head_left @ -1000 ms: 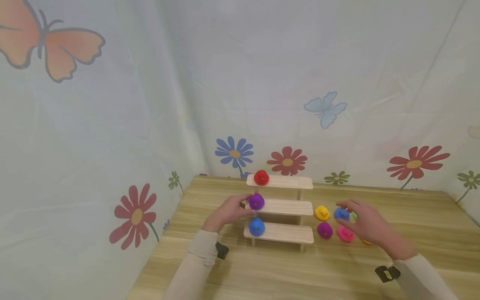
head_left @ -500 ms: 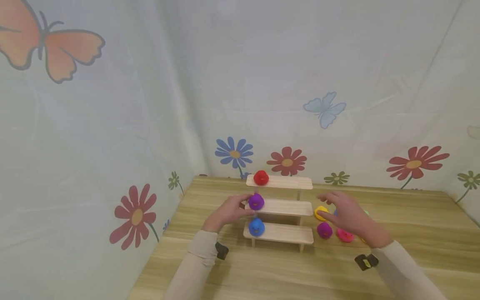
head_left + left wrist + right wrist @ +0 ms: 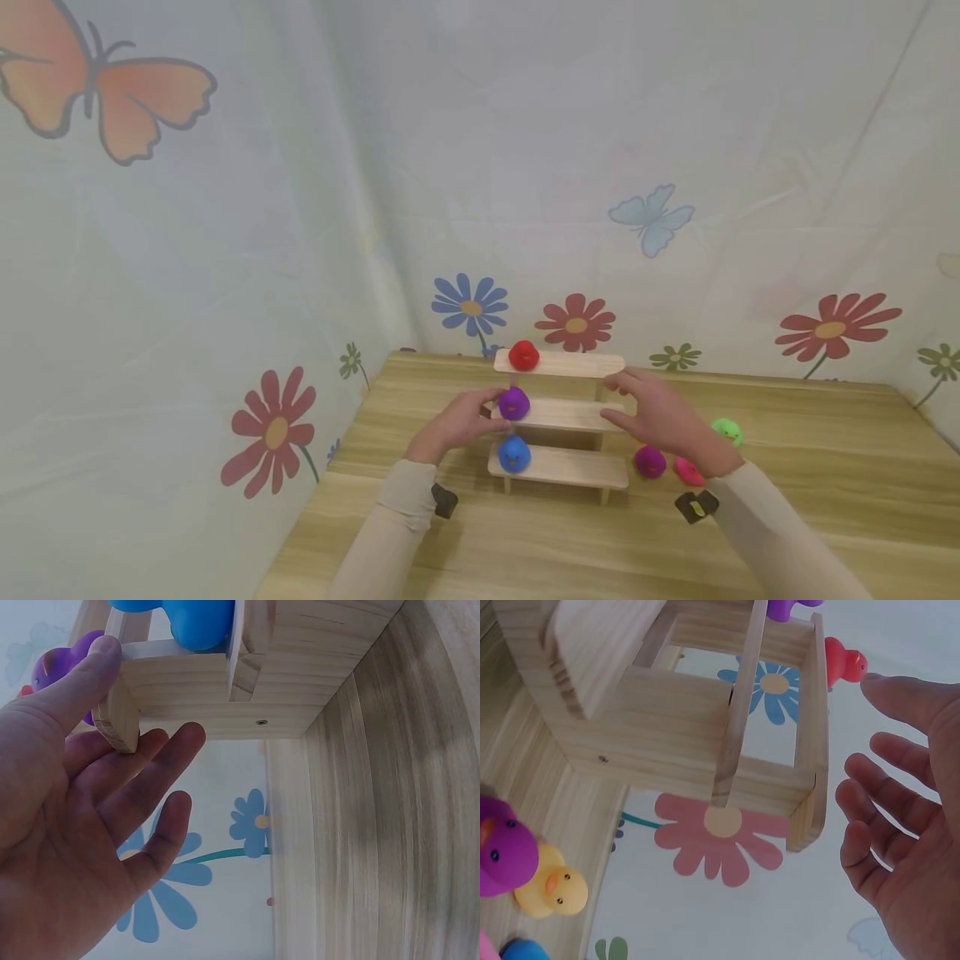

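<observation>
A wooden three-step display shelf [image 3: 570,414] carries a red rubber duck [image 3: 523,356] on top, a purple rubber duck [image 3: 513,403] in the middle and a blue rubber duck [image 3: 514,454] below, all near its left end. My left hand [image 3: 457,423] grips the left end of the middle step beside the purple duck. In the left wrist view its thumb [image 3: 94,664] lies over the board end, with fingertips behind it. By the shelf's right end is my right hand [image 3: 660,417], holding nothing; its fingers are loosely spread in the right wrist view.
Right of the shelf lie another purple duck [image 3: 650,461], a pink duck [image 3: 688,472] and a green duck [image 3: 727,432]. The right wrist view also shows a yellow duck [image 3: 555,889] and a blue duck [image 3: 525,951]. A flower-printed curtain [image 3: 705,275] hangs behind the table [image 3: 555,550].
My right hand has moved left, from above the loose ducks to the shelf's right end. My left hand and the ducks on the shelf have stayed in place.
</observation>
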Action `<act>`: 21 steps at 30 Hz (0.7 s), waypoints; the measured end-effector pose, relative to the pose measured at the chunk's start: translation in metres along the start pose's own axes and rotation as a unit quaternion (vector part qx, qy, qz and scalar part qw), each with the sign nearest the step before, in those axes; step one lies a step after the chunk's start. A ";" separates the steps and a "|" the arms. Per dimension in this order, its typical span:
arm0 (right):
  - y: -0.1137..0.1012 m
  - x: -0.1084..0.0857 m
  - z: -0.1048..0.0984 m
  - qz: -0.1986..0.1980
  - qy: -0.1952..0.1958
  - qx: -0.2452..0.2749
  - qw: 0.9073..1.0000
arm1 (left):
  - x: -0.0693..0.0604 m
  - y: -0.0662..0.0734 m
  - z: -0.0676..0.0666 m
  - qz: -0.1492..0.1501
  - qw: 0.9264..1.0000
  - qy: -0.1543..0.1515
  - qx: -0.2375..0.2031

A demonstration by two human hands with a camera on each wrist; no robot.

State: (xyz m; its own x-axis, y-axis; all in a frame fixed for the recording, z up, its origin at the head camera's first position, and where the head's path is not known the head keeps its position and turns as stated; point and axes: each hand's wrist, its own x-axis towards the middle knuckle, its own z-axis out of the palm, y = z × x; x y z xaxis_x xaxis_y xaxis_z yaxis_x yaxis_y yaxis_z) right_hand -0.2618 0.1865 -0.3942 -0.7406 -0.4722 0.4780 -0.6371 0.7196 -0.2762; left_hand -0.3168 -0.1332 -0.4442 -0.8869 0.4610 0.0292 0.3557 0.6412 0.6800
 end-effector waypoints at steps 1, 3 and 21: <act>-0.001 0.002 0.001 -0.003 0.002 0.002 1.000 | 0.000 0.000 0.000 0.000 1.000 -0.001 0.000; -0.004 0.006 0.002 -0.008 0.006 0.004 1.000 | 0.000 0.000 0.000 -0.001 1.000 -0.002 0.003; -0.019 0.038 0.016 0.016 -0.006 0.024 1.000 | -0.002 0.001 -0.002 0.001 1.000 -0.009 0.012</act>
State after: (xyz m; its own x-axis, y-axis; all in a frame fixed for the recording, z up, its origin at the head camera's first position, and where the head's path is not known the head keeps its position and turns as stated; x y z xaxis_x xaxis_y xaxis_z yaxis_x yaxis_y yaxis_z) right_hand -0.2813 0.1470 -0.3847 -0.7626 -0.4557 0.4591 -0.6229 0.7087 -0.3313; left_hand -0.3155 -0.1345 -0.4416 -0.8807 0.4734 0.0164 0.3643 0.6549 0.6622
